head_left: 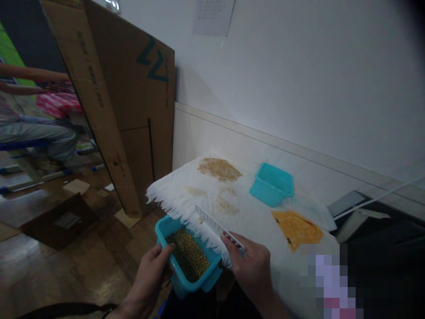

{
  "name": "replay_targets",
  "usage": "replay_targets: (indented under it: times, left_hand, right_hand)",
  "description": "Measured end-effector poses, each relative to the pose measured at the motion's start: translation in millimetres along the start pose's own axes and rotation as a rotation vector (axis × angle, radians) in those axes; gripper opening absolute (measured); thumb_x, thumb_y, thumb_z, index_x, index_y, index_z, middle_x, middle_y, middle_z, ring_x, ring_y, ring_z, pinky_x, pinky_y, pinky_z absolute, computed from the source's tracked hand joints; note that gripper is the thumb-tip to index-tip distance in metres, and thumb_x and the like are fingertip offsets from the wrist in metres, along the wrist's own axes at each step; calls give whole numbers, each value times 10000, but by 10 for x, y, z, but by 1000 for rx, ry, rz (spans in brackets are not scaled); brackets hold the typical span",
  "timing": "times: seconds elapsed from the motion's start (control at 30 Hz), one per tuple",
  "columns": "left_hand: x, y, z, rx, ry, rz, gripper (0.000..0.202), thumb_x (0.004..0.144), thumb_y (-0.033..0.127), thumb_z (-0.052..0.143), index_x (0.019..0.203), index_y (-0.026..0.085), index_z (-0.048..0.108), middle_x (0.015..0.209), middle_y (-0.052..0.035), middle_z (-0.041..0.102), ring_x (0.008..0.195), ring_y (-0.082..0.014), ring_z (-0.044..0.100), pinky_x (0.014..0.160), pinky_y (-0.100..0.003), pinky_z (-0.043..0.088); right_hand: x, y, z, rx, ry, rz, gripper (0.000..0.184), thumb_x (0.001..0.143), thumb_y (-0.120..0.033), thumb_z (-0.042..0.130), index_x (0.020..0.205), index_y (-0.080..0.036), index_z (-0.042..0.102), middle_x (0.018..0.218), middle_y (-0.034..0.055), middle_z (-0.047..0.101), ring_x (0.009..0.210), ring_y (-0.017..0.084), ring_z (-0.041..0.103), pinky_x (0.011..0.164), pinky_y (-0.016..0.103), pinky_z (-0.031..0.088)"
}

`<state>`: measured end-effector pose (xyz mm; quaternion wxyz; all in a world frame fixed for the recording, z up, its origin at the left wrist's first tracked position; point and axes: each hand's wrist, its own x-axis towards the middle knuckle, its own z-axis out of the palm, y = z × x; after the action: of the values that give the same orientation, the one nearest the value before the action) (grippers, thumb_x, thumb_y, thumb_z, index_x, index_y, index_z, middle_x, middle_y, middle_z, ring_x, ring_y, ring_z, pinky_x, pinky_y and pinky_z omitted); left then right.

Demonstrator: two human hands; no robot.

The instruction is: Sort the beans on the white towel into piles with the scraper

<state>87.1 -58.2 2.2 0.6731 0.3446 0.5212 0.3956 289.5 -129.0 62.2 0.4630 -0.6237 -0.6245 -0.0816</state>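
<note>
My left hand point(152, 270) grips the near left rim of a turquoise plastic container point(181, 285), its thumb over the edge. Inside lie round yellowish beans point(192, 252), with a darker green layer of small grains along the left side. The container is held at the fringed front edge of a white cloth point(206, 195). In my right hand point(250, 261) is a long white plastic strip with a slotted edge point(215, 223), pinched at its near end and lying low over the cloth's edge. Farther back, a pile of pale beans point(221, 169) and fainter scattered grains point(227, 201) rest on the cloth.
A second turquoise container point(272, 184) stands on the cloth at right, near a yellow-orange patterned cloth or bag point(299, 230). A tall cardboard box point(133, 97) rises at left. Beyond it sits another person point(33, 128). Dark items point(381, 226) lie at far right, against the wall.
</note>
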Motion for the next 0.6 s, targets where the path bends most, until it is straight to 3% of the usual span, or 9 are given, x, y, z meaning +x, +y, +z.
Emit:
replay_targets:
  times: [0.13,0.27,0.37,0.47,0.6]
  left_hand:
    - [8,-13,7,-6,-9,-20,336,641,453,778,595,196,565,456,76,502,409,-80,414,418,-198,308]
    - [41,-74,-10,-9,-18,1,374,653,484,770,566,199,545,433,79,477,389,-73,385,398,-195,273]
    - [42,-89,-10,-11,-6,-1,379,647,494,778,578,197,553,445,77,487,399,-76,402,401,-192,292]
    - [24,-70,-4,2,-13,-22,356,652,486,780,611,192,584,469,71,515,419,-86,439,421,-200,338]
    - [9,-50,-6,2,-44,-34,332,669,475,771,620,191,606,483,57,541,431,-95,460,436,-211,361]
  right_hand:
    - [-9,107,-90,-62,53,67,281,931,-353,601,858,-159,791,794,57,793,688,186,765,681,202,584]
    - [62,468,-245,-270,156,235,490,920,-561,554,860,-141,799,754,98,784,662,234,761,591,249,570]
    - [94,673,-299,-327,118,318,597,905,-663,495,862,-153,803,749,102,783,676,250,760,593,272,561]
    - [87,727,-276,-306,59,355,639,902,-708,446,891,-177,802,765,86,787,685,247,759,597,277,548]
    - [66,708,-236,-320,73,391,665,885,-739,433,878,-187,802,761,95,785,698,257,758,598,284,538]
